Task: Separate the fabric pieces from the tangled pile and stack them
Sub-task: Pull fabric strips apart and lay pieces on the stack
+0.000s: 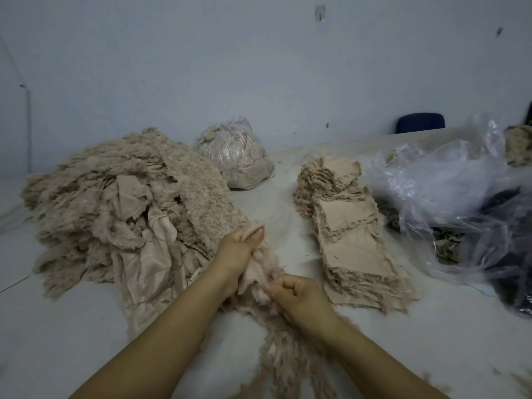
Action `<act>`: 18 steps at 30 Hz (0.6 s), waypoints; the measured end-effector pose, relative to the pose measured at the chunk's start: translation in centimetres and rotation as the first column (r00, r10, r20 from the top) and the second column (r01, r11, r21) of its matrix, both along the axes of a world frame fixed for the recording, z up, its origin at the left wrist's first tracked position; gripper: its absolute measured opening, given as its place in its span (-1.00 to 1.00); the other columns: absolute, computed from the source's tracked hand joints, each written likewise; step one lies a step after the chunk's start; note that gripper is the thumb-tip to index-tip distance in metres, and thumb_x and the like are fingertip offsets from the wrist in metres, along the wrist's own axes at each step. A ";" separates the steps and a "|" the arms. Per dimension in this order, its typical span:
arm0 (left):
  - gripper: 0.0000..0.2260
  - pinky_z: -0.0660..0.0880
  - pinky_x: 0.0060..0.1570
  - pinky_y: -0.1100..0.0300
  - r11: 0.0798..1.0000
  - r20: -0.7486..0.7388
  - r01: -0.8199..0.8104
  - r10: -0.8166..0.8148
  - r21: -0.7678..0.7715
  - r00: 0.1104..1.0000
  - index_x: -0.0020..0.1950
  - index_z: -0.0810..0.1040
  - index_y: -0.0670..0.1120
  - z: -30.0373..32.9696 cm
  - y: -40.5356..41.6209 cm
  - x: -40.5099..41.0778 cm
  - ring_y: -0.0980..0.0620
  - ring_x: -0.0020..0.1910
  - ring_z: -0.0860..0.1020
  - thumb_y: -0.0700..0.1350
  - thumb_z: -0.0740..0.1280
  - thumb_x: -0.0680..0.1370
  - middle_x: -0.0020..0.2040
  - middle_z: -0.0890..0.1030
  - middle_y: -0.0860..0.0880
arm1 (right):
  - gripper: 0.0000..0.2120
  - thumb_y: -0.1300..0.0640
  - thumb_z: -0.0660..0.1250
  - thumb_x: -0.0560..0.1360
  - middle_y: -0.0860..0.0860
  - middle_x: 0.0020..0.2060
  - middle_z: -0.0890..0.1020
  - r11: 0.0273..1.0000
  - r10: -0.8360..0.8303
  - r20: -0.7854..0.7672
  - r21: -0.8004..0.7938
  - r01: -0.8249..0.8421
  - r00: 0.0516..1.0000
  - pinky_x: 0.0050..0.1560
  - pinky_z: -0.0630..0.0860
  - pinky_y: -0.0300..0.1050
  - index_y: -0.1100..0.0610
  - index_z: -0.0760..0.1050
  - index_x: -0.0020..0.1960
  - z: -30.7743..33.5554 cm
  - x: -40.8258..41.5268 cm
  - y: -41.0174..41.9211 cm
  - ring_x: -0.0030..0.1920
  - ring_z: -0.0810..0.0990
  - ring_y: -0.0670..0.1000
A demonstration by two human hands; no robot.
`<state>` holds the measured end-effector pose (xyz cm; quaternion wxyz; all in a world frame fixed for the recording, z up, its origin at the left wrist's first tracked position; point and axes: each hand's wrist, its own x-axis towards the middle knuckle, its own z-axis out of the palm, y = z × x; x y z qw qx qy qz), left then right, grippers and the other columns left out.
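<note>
A big tangled pile (121, 203) of beige fuzzy fabric pieces covers the left half of the table. To the right lies a long neat stack (351, 226) of flat beige pieces, smooth side up. Between them, a fuzzy fabric piece (259, 277) is lifted off the table, its frayed end trailing down toward me. My left hand (239, 251) grips its upper edge with curled fingers. My right hand (299, 298) pinches its lower fuzzy edge between thumb and fingers.
A tied clear bag (233, 156) full of beige scraps stands at the back. Crumpled clear plastic bags (449, 191) with dark cloth lie at the right. A blue chair back (420, 122) shows behind the white table (72, 326). Loose fluff lies at the bottom right.
</note>
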<state>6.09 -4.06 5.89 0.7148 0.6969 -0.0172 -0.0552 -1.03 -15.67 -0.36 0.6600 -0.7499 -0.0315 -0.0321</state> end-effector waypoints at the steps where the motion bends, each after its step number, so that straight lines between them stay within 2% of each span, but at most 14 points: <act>1: -0.80 0.50 -0.36 0.24 0.997 -0.008 -0.076 0.076 -0.017 0.997 -0.13 0.57 -0.16 0.1 0.0 0.5 0.03 -0.41 0.54 -0.33 0.19 0.57 -0.34 0.59 -0.08 | -0.67 0.07 0.37 0.53 -0.15 -0.61 0.39 0.995 0.000 0.022 -0.097 0.003 1.000 -0.47 0.27 -0.31 0.04 0.45 -0.39 -0.3 -0.2 0.1 -0.56 0.29 -0.21; 4: -0.69 0.52 -0.30 0.13 0.988 -0.025 -0.152 0.152 0.001 0.988 -0.19 0.56 -0.13 0.1 0.0 1.1 -0.05 -0.35 0.54 -0.39 0.08 0.55 -0.29 0.60 -0.11 | -0.62 0.04 0.35 0.54 -0.17 -0.56 0.40 0.967 -0.002 0.063 -0.256 0.018 0.998 -0.33 0.33 -0.24 -0.02 0.39 -0.45 -0.3 -0.4 0.1 -0.46 0.34 -0.22; 7: -0.73 0.53 -0.32 0.15 0.985 -0.035 -0.174 0.174 0.002 0.984 -0.19 0.55 -0.15 -0.5 -0.2 1.1 -0.06 -0.31 0.55 -0.34 0.12 0.58 -0.26 0.59 -0.11 | -0.59 0.05 0.31 0.56 -0.12 -0.54 0.34 0.904 0.081 0.127 -0.428 -0.019 0.989 -0.29 0.30 -0.23 -0.01 0.29 -0.43 0.3 -0.7 -0.1 -0.44 0.32 -0.18; 9: -0.77 0.49 -0.24 0.08 0.979 -0.055 -0.204 0.203 -0.019 0.978 -0.19 0.50 -0.17 -1.0 -0.1 1.6 -0.08 -0.23 0.50 -0.33 0.12 0.59 -0.24 0.54 -0.16 | -0.65 0.05 0.28 0.58 -0.09 -0.51 0.34 0.853 0.114 0.152 -0.522 -0.018 0.982 -0.32 0.28 -0.27 0.05 0.34 -0.37 0.5 -1.1 -0.1 -0.44 0.33 -0.15; 11: -0.78 0.44 -0.23 0.04 0.972 -0.043 -0.236 0.236 -0.015 0.971 -0.24 0.42 -0.15 -1.2 0.0 2.3 -0.07 -0.24 0.45 -0.30 0.16 0.59 -0.28 0.47 -0.15 | -0.69 0.06 0.25 0.59 -0.08 -0.48 0.37 0.828 0.127 0.173 -0.560 -0.009 0.977 -0.34 0.25 -0.32 0.11 0.40 -0.30 0.7 -1.4 0.1 -0.42 0.34 -0.15; 15: -0.73 0.38 -0.33 0.17 0.950 -0.013 -0.313 0.313 -0.022 0.950 -0.31 0.35 -0.13 -1.0 0.0 2.8 -0.01 -0.32 0.37 -0.33 0.11 0.58 -0.33 0.41 -0.09 | -0.71 0.06 0.22 0.60 0.10 -0.27 0.61 0.802 0.148 0.232 -0.596 0.020 0.961 -0.23 0.31 -0.17 0.24 0.55 -0.14 1.4 -1.5 0.7 -0.25 0.50 0.02; 18: -0.69 0.36 -0.44 0.25 0.938 0.058 -0.346 0.343 0.033 0.937 -0.34 0.36 -0.12 -1.0 -0.4 2.6 0.00 -0.40 0.37 -0.37 0.09 0.56 -0.38 0.41 -0.05 | -0.73 0.01 0.28 0.57 0.08 -0.22 0.62 0.794 0.134 0.122 -0.607 -0.033 0.983 -0.14 0.41 -0.14 0.22 0.59 -0.06 2.8 -1.0 -0.1 -0.20 0.52 0.00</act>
